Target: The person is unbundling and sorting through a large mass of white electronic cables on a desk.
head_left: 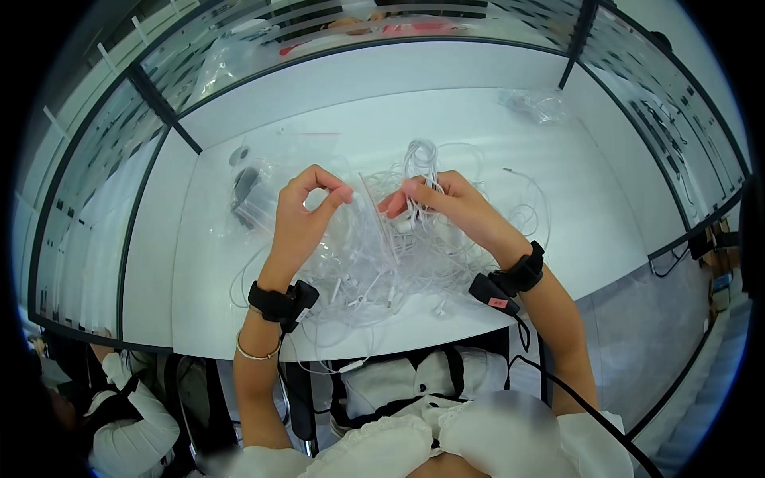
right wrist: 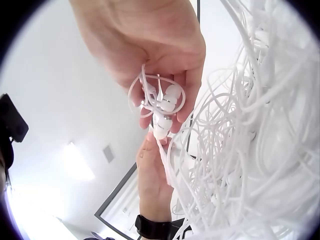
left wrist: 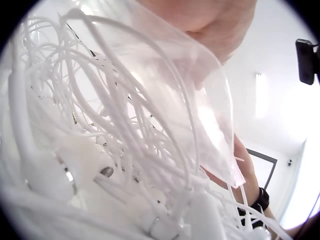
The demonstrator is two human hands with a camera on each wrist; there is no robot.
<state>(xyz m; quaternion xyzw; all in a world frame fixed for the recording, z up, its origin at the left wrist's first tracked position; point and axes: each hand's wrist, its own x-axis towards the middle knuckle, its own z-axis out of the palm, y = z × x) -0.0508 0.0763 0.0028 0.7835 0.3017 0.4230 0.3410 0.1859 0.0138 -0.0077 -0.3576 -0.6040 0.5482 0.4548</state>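
Observation:
A clear plastic zip bag (head_left: 362,227) hangs over a tangle of white wired earphones (head_left: 414,263) on the white table (head_left: 574,207). My left hand (head_left: 307,203) pinches the bag's top edge between thumb and fingers; the bag (left wrist: 200,105) fills the left wrist view, with white cords (left wrist: 75,125) behind it. My right hand (head_left: 430,199) holds a coiled set of white earphones (right wrist: 160,105) in its curled fingers, right beside the bag's opening. The earphones' cord runs down toward the left hand (right wrist: 155,185) in the right wrist view.
More clear bags with dark items (head_left: 247,187) lie at the table's left, and another small bag (head_left: 538,103) sits at the far right. Glass partitions (head_left: 374,24) wall the desk. A loose cable end (head_left: 518,173) trails right of the pile.

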